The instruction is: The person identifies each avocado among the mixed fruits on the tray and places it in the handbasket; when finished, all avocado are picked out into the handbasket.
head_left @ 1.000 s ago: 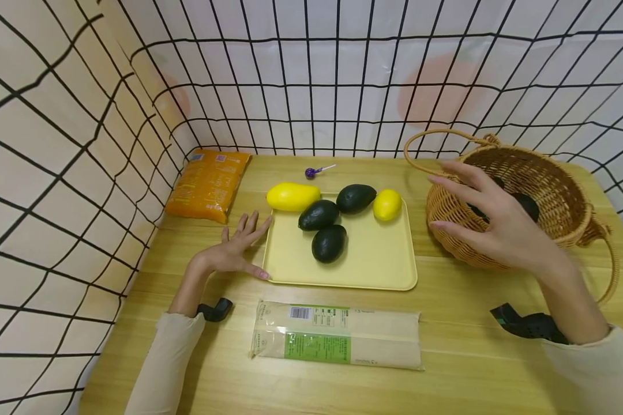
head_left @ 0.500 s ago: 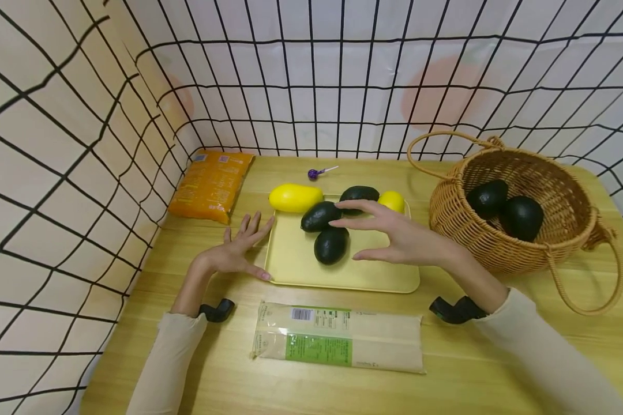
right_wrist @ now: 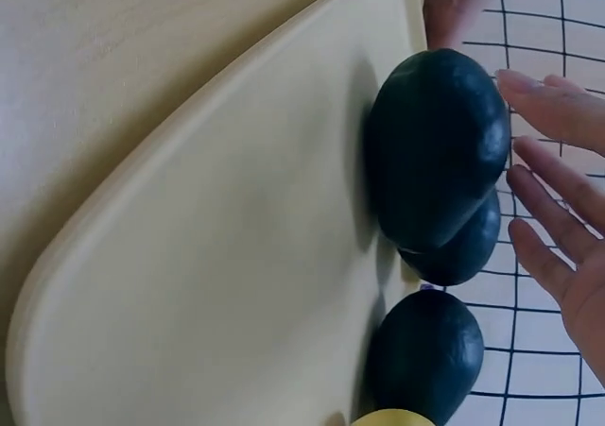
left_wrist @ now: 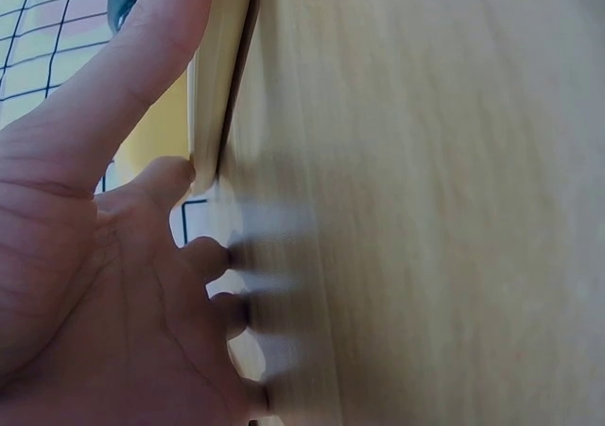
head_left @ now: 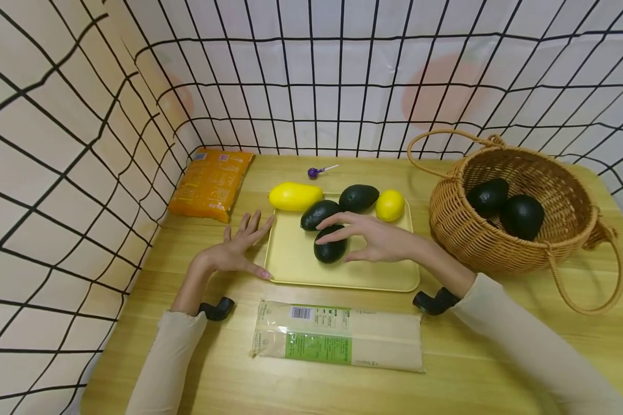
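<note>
A pale yellow tray (head_left: 291,262) bears three dark avocados and a lemon (head_left: 390,205); a long yellow fruit, perhaps a mango (head_left: 295,196), lies over its back left corner. My right hand (head_left: 376,237) hovers with fingers spread around the nearest avocado (head_left: 329,252). In the right wrist view, a gap shows between my fingers and that avocado (right_wrist: 440,152). Behind it lie a second avocado (head_left: 316,215) and a third (head_left: 359,197). My left hand (head_left: 233,251) rests at the tray's left edge, fingers splayed; thumb and index finger touch the rim in the left wrist view.
At the right stands a wicker basket (head_left: 498,251) with two avocados (head_left: 521,217) inside. A long clear-and-green packet (head_left: 337,336) lies in front of the tray. An orange bag (head_left: 210,184) and a purple lollipop (head_left: 313,173) lie at the back. Black wire mesh (head_left: 337,86) encloses the table.
My right hand has come from the basket leftward to the tray, then lowered over the nearest avocado. The left hand stays at the tray's edge.
</note>
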`<state>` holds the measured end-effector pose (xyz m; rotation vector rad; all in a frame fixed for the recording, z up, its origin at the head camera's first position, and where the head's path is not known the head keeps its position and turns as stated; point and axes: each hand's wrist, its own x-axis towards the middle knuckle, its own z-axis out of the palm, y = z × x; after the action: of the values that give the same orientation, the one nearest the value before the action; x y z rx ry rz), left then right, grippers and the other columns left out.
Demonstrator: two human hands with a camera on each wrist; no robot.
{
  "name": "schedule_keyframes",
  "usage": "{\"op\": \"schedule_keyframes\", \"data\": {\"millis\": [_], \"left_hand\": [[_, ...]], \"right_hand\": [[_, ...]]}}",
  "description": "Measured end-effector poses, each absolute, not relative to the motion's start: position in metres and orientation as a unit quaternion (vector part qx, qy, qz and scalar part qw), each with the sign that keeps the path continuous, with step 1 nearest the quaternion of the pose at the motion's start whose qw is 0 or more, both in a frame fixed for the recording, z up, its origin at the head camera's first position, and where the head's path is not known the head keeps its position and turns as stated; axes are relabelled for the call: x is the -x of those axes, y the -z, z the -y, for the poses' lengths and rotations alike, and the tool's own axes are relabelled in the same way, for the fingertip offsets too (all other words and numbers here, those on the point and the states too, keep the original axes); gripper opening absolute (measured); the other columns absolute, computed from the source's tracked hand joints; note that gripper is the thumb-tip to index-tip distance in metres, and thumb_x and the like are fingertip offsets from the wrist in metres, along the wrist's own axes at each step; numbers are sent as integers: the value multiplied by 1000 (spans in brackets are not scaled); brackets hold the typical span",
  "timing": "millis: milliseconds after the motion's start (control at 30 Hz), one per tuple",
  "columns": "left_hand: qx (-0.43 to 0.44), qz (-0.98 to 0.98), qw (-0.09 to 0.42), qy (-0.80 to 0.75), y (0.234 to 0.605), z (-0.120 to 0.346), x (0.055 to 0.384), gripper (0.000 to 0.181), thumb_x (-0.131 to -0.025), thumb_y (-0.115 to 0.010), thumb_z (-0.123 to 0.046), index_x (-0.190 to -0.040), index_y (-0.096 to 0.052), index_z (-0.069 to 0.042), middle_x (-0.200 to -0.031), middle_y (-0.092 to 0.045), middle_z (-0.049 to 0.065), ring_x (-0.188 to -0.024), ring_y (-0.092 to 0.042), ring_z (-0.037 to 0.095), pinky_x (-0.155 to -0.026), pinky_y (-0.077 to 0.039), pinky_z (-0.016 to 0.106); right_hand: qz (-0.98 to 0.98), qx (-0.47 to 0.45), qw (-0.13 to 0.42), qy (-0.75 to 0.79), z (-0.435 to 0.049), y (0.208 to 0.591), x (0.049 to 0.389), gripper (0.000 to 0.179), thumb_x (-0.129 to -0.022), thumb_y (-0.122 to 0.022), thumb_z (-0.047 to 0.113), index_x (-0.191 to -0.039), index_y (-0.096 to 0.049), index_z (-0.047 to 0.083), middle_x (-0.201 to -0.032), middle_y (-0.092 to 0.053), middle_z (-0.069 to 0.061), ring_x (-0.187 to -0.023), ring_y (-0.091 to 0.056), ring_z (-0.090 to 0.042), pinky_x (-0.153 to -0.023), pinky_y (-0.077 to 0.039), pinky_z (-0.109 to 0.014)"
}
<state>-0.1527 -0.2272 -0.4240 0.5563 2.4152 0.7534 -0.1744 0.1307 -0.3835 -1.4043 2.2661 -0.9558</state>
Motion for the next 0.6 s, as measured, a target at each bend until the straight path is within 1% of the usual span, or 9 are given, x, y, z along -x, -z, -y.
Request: {"op": "schedule_keyframes", "data": {"millis": [200,367,600], "left_hand": [[-205,-897,272,-281,423,227,153,127,-81,-88,-41,-167,4,-21,-168,31,18,-154,33,42,-113,24,77],[-205,-897,273,-281,424,227,152,127,-81,-88,-41,-167,3,-20,-168,30,19,-154,33,42,-113,24,77],[-206,-896,271,-286,425,228,153,127,-81,-87,-41,-167,4,-21,-168,31,18,-154,33,42,-113,24,77]], "right_hand": [[-789,498,155,324,-126,391,181,56,-84,-83,1,-136,-70,17,-151,-55,-13,-142,-47,-33,-116,-42,-61],[-789,505,158,313,-122,395,184,55,-82,-83,-3,-133,-72,17,-150,-56,-14,-141,-48,-34,-117,-41,-59],[-787,528,139,287,-118,397,185,53,-81,-83,-6,-128,-75,17,-143,-59,-17,-133,-52,-35,-113,-45,-58]]}}
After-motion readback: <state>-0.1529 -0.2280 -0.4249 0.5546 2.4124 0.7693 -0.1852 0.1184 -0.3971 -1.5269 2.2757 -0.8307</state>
